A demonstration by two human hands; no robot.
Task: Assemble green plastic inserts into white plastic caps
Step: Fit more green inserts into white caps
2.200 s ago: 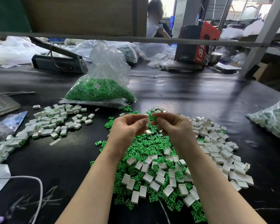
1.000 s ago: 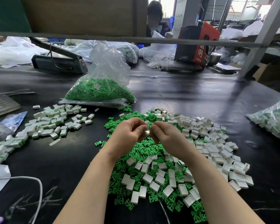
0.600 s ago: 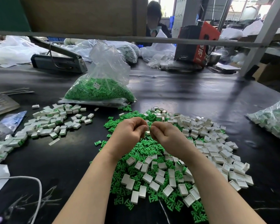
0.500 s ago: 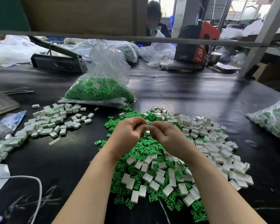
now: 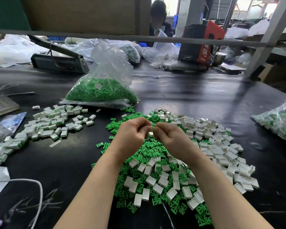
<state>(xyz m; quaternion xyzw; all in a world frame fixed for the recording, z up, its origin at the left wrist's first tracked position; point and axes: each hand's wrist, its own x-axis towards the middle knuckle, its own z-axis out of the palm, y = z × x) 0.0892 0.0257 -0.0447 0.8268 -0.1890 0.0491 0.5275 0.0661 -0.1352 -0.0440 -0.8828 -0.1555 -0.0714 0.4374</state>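
Note:
My left hand (image 5: 133, 134) and my right hand (image 5: 168, 136) meet above the middle of the black table, fingers curled inward. Between their fingertips they pinch one small white cap (image 5: 151, 134); whether a green insert sits in it is hidden by my fingers. Below and around them lies a mixed heap of loose green inserts (image 5: 149, 147) and empty white caps (image 5: 210, 141). At the left spreads a pile of caps with green inside (image 5: 45, 125).
A clear bag of green inserts (image 5: 102, 90) stands behind the heap. A bag of parts (image 5: 281, 119) lies at the right edge, a keypad (image 5: 0, 104) and a white cable (image 5: 31, 184) at the left. A sealing machine (image 5: 58, 60) and a person (image 5: 158, 19) are beyond.
Both hands dropped lower toward the heap since the earliest frame and drew tighter together around the cap. In the last half second they barely moved.

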